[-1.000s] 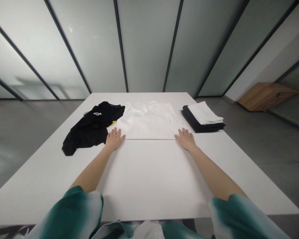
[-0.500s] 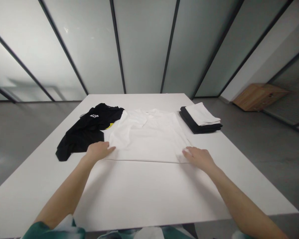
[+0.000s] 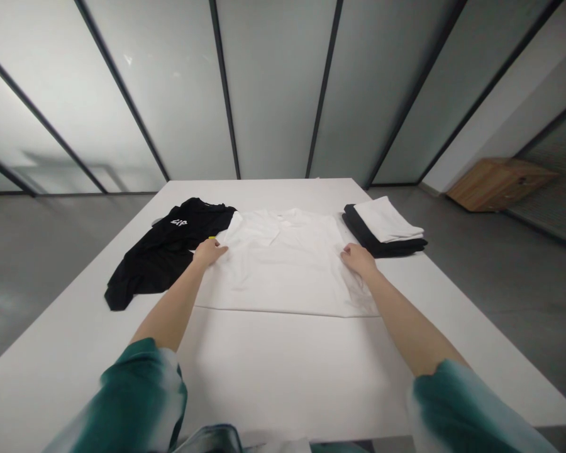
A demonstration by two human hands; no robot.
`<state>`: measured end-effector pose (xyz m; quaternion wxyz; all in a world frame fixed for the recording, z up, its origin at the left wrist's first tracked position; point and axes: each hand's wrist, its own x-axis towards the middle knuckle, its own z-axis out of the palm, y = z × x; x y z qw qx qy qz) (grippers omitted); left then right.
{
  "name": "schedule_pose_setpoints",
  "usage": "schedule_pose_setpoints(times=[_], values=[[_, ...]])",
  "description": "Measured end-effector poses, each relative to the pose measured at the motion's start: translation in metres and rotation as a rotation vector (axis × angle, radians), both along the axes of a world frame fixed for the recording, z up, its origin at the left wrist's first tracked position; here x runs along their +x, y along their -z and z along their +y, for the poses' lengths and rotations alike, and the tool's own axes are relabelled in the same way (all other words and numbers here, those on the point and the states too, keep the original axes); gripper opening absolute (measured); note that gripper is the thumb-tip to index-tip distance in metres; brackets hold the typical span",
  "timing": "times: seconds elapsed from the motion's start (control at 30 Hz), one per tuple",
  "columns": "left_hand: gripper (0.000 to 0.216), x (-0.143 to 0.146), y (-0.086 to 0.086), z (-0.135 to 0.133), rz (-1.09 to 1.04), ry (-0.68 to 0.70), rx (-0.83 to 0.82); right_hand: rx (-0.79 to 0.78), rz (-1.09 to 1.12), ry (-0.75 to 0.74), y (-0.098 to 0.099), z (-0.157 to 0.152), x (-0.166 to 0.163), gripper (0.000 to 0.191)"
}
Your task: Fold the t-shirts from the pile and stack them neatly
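A white T-shirt lies spread flat in the middle of the white table. My left hand rests on its left edge near the sleeve, fingers curled onto the cloth. At the shirt's right edge my right hand presses down, fingers bent against the fabric. Whether either hand pinches the cloth is hard to make out. Both forearms reach forward from green and white sleeves.
A crumpled black T-shirt with white lettering lies left of the white one. At the right stands a folded stack, white cloth on black. A wooden box sits on the floor at the far right. Glass panels stand behind the table.
The white shirt has been pulled nearer to me. Both hands left its front hem and moved up along its sides to the sleeve area.
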<state>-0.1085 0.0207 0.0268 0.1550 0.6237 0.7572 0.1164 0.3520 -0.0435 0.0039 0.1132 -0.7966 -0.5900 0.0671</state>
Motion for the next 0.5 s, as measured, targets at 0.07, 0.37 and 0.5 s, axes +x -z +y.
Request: schedule_pose_setpoints(times=[0.07,0.37,0.5], values=[[0.023,-0.009,0.001,-0.002,-0.077,0.000,0.093,0.127,0.114,0.027,0.003,-0.002,0.013,0.014],[0.045,-0.030,0.001,-0.015,-1.120,-0.037,0.129,0.419,0.993,0.294,0.027,0.003,0.056,0.023],[0.076,-0.026,0.006,-0.011,-1.090,0.027,0.060,0.333,0.820,0.336,0.022,0.005,0.047,0.037]])
